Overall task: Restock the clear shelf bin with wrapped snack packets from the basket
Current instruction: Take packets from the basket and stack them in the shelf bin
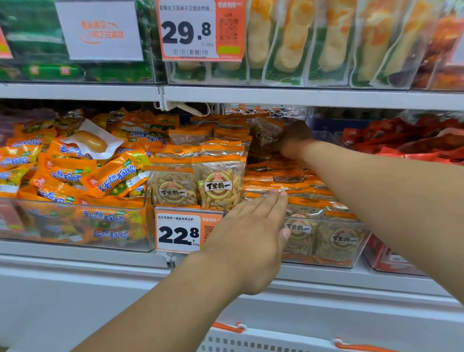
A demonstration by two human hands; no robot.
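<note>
Stocking packets (266, 137) in bin (341, 250)

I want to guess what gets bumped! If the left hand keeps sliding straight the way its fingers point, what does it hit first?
Probably the flat-lying orange-topped snack packets in the clear shelf bin. The left hand has straight fingers aimed up and right, and the fingertips already sit at the packets' edge. Whether they touch is unclear.

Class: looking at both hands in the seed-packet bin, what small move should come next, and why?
Probably let go: the right hand grips a packet already at the back of the clear bin, while the left hand lies flat over the front packets.
</note>
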